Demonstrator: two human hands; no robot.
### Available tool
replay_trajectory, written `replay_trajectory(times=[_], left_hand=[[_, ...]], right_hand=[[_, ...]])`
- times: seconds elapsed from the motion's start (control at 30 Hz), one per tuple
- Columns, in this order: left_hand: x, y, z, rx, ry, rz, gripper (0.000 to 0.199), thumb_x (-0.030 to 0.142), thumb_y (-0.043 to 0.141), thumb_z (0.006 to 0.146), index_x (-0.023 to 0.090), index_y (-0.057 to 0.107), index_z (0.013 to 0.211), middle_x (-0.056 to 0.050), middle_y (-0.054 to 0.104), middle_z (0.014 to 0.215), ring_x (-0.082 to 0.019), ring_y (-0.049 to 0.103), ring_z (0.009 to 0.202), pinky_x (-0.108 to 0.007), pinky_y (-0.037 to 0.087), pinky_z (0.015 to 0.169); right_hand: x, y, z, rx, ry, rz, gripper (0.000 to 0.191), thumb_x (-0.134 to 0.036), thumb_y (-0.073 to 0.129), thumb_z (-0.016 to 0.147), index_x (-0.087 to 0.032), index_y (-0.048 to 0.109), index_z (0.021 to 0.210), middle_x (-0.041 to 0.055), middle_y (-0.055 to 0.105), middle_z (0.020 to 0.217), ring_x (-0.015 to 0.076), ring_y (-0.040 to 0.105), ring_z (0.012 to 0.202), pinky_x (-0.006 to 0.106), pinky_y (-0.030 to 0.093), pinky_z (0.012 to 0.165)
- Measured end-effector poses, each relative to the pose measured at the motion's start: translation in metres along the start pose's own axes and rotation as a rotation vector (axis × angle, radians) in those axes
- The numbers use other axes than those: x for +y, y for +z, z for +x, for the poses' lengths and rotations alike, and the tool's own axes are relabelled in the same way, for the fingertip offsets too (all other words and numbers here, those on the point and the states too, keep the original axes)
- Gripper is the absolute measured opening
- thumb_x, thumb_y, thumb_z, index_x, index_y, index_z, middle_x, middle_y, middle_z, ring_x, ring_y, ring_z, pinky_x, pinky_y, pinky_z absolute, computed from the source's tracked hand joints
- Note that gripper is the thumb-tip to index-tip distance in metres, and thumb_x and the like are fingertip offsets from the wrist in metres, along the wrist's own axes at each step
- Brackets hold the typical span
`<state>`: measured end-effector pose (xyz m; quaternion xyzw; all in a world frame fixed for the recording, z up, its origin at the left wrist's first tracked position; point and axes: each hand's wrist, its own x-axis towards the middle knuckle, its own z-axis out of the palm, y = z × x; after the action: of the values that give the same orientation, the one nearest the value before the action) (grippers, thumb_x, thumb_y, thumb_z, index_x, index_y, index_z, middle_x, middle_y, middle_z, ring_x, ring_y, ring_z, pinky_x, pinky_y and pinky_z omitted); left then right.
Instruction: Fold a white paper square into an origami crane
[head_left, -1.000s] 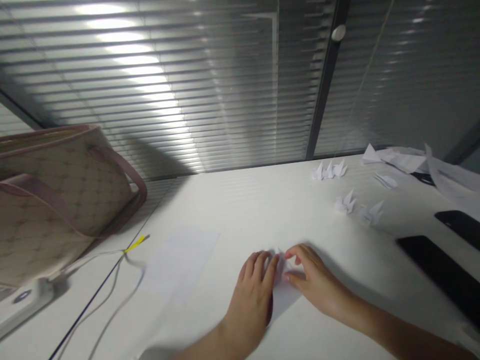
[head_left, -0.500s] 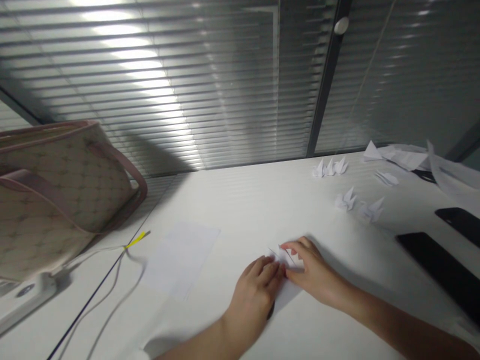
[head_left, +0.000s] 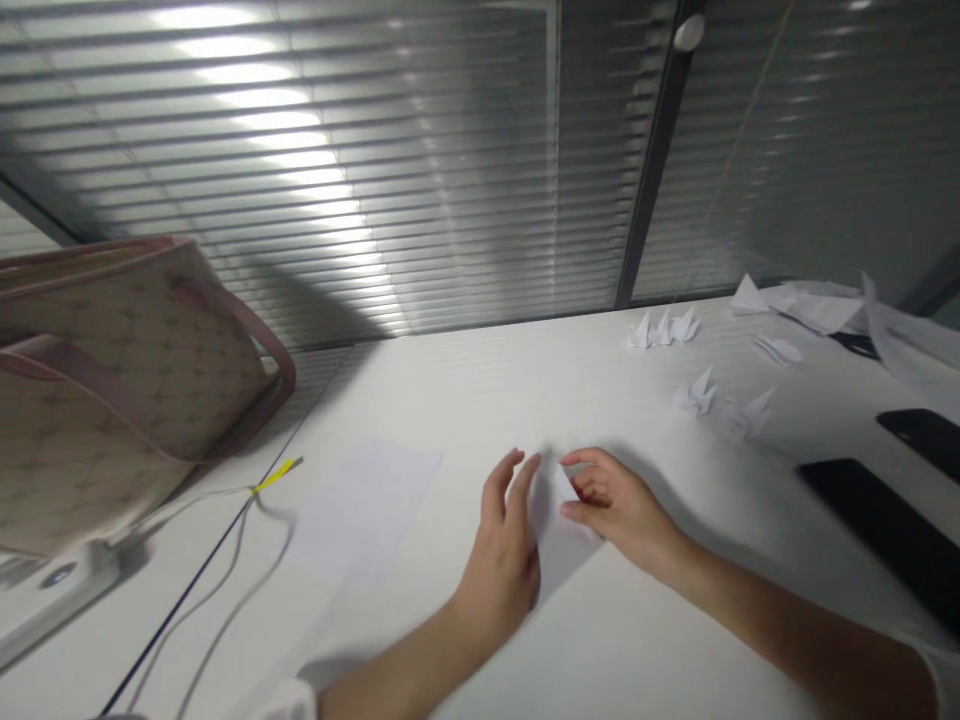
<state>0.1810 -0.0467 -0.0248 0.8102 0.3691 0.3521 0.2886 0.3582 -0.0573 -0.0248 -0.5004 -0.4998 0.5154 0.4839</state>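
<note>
A white sheet of paper (head_left: 562, 545) lies on the table between my two hands, a fold or raised flap at its upper part. My left hand (head_left: 508, 545) rests on its side along the sheet's left edge, fingers apart and pointing away from me. From the right, my right hand (head_left: 622, 505) has its thumb at the sheet's right edge, the index finger stretched above it and the other fingers curled. Thumb and index are apart. Whether either hand grips the paper is hard to make out.
Left of my hands lies a flat white sheet (head_left: 367, 510). A bag (head_left: 127, 380), a power strip (head_left: 60, 590) and cables with a yellow tie (head_left: 276, 477) are further left. Folded paper figures (head_left: 662, 330), loose papers (head_left: 817, 305) and two dark phones (head_left: 885, 530) stand or lie right.
My left hand has rolled onto its side and its fingers have lifted and spread. My right hand has shifted slightly up. More of the paper between them now shows.
</note>
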Motion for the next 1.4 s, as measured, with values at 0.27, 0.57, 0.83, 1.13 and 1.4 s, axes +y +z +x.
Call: replay_trajectory(times=[0.27,0.57,0.83,1.13,1.4], left_hand=[[0.001,0.011,0.017,0.042,-0.347,-0.552,0.024,0.036,0.061,0.083,0.014,0.061,0.077,-0.002,0.061,0.064,-0.013,0.057,0.057,-0.021,0.044,0.051],[0.014,0.004,0.016,0.168,-0.511,-0.882,0.035,0.052,0.056,0.083,0.018,0.055,0.075,0.004,0.050,0.060,-0.010,0.046,0.055,-0.020,0.038,0.053],[0.017,0.000,0.015,0.171,-0.594,-0.813,0.031,0.041,0.076,0.072,0.014,0.063,0.079,0.003,0.055,0.055,-0.009,0.046,0.050,-0.020,0.035,0.052],[0.012,0.000,0.012,0.204,-0.634,-0.721,0.044,0.051,0.073,0.070,0.012,0.058,0.057,0.002,0.051,0.050,-0.009,0.043,0.051,-0.022,0.032,0.050],[0.021,-0.001,0.011,0.193,-0.638,-0.739,0.039,0.048,0.074,0.071,0.012,0.063,0.058,0.000,0.057,0.051,-0.010,0.046,0.050,-0.022,0.035,0.050]], right_hand=[[-0.012,-0.006,0.000,0.034,0.040,0.132,0.037,-0.034,0.073,0.070,-0.021,0.057,0.100,0.0020,0.069,0.085,0.0165,0.065,0.081,0.028,0.049,0.073],[-0.001,-0.004,-0.001,0.075,-0.015,0.079,0.020,-0.033,0.070,0.073,-0.020,0.060,0.086,-0.0003,0.066,0.075,0.0155,0.064,0.075,0.027,0.047,0.069],[-0.005,-0.005,-0.011,0.051,-0.064,0.025,0.019,-0.027,0.069,0.076,-0.022,0.058,0.091,-0.0002,0.065,0.085,0.0146,0.063,0.082,0.026,0.047,0.073],[-0.005,-0.011,-0.017,-0.056,-0.006,-0.060,0.015,-0.024,0.069,0.073,-0.020,0.056,0.079,-0.0020,0.059,0.078,0.0130,0.059,0.074,0.025,0.045,0.070],[-0.004,-0.011,-0.020,-0.101,0.066,-0.015,0.012,-0.026,0.065,0.077,-0.018,0.061,0.084,-0.0008,0.058,0.073,0.0132,0.056,0.070,0.025,0.043,0.064]])
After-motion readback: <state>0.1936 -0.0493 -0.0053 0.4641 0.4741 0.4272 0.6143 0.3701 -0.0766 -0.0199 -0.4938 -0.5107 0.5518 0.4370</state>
